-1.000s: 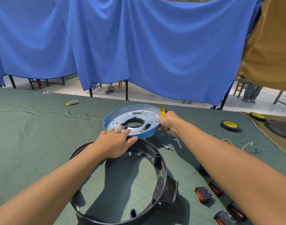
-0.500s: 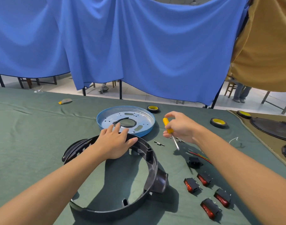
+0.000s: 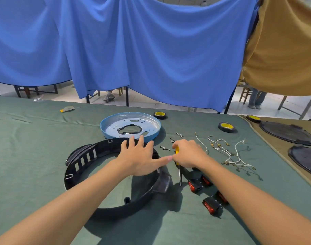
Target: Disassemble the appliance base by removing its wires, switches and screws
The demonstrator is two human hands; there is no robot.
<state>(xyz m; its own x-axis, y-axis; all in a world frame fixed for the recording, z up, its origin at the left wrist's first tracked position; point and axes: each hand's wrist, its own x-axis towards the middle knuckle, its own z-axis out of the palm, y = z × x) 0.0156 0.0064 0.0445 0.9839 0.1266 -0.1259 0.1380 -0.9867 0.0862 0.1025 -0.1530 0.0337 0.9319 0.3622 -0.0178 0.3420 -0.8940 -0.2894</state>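
Pressing down with flat, spread fingers, the left hand (image 3: 138, 160) held the black ring base (image 3: 80, 161) on the table (image 3: 27, 138). The right hand (image 3: 188, 154) gripped the yellow screwdriver (image 3: 179, 174), tip down beside the ring. It seemed best to keep the ring from sliding and set the tip in straight before turning it slowly.

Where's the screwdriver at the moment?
In the head view, the yellow-handled screwdriver is held in the right hand, just right of the black ring base. Its metal shaft points down at the green cloth beside the red switches.
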